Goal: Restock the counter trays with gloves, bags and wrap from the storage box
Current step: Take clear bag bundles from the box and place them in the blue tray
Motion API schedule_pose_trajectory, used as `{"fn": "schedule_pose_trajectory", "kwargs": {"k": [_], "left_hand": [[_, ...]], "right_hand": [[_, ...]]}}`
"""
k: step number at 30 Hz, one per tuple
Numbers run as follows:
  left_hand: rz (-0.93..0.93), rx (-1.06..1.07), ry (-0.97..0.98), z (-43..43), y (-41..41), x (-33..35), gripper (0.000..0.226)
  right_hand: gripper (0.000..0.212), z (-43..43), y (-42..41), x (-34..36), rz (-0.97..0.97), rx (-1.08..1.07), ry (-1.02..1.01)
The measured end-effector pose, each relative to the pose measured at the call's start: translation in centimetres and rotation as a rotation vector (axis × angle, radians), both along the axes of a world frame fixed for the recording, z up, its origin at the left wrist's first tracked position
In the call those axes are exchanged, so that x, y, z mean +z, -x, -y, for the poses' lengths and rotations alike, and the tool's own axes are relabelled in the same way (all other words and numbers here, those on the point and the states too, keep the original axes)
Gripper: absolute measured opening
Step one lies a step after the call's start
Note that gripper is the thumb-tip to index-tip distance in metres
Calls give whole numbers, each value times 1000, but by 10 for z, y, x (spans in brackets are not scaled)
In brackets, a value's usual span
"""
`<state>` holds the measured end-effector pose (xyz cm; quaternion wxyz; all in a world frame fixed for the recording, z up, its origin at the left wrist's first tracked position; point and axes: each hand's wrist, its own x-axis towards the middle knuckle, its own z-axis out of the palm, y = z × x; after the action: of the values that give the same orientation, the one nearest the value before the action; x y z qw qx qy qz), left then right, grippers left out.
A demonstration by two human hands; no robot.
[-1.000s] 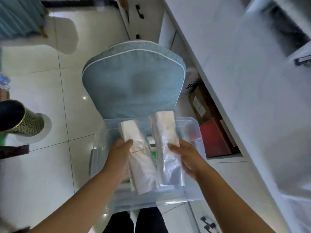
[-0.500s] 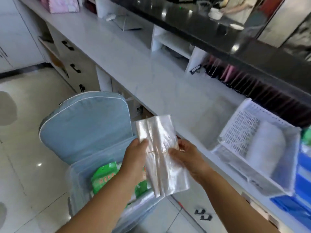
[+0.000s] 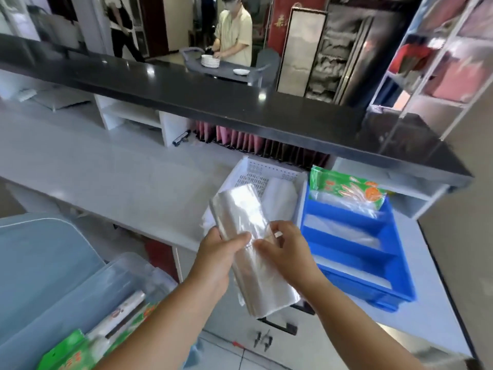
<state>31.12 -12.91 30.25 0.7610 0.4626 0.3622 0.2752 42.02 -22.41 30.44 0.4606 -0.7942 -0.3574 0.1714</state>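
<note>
A long white counter [image 3: 106, 177] runs across the view, with a black ledge [image 3: 186, 86] raised above its far side. At the lower left stands a blue padded chair back [image 3: 40, 249], and just beside it a clear plastic storage box [image 3: 80, 297] sits open, with green packets [image 3: 66, 351] and a long boxed roll of wrap [image 3: 117, 316] lying inside. On the right part of the counter rests a blue tray [image 3: 373, 263] split into compartments; its far compartment holds a green printed packet [image 3: 346, 190] of clear plastic goods, and the nearer compartments hold pale, clear things too blurred to name. Touching the blue tray's left side is a white slotted tray [image 3: 256, 169] with a white bundle [image 3: 280, 198] lying in its right half. A bundle of clear plastic bags [image 3: 240, 209] is held in the air at the counter's front edge, tilted, its upper end over the near left part of the white tray and its lower end hanging in front of the drawers below. The left hand [image 3: 218, 249] grips the bundle's middle from the left, thumb laid across the front. The right hand [image 3: 285, 247] pinches the bundle's right edge between thumb and curled fingers. Beyond the ledge, a person [image 3: 234, 30] stands over a stack of white plates [image 3: 210, 60].
</note>
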Motion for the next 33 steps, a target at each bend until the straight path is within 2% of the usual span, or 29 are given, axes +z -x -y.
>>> {"fn": "schedule_pose_trajectory", "kwargs": {"k": [2, 4, 6, 8, 11, 14, 18, 20, 23, 26, 29, 31, 33], "left_hand": [[-5, 24, 4, 22, -33, 7, 22], [11, 18, 46, 41, -64, 10, 27], [31, -4, 68, 63, -93, 11, 28], [64, -7, 78, 78, -114, 11, 21], [95, -19, 64, 99, -139, 12, 22], [116, -41, 65, 106, -156, 16, 24], [212, -73, 165, 107, -181, 21, 48], [233, -93, 267, 107, -196, 19, 43], [288, -152, 420, 103, -215, 13, 32], [359, -202, 467, 89, -234, 5, 34], [386, -243, 476, 76, -257, -2, 34], [385, -274, 488, 67, -271, -6, 35], [370, -344, 473, 54, -282, -6, 43]], "right_hand": [[36, 28, -32, 8, 38, -37, 2], [48, 56, -63, 16, -116, -40, 38], [56, 82, -92, 22, -322, 45, 72], [52, 98, -108, 25, -381, 150, 104], [38, 116, -127, 22, -318, 177, 120], [33, 126, -143, 20, -259, 124, 136], [48, 127, -149, 22, 157, 35, 285], [53, 125, -148, 22, 302, -21, 301], [62, 120, -157, 23, 331, -51, 273], [78, 116, -184, 25, 172, -57, 295], [58, 109, -212, 23, -22, -56, 318], [40, 101, -227, 20, -32, -67, 342], [30, 93, -241, 17, -18, -92, 341]]}}
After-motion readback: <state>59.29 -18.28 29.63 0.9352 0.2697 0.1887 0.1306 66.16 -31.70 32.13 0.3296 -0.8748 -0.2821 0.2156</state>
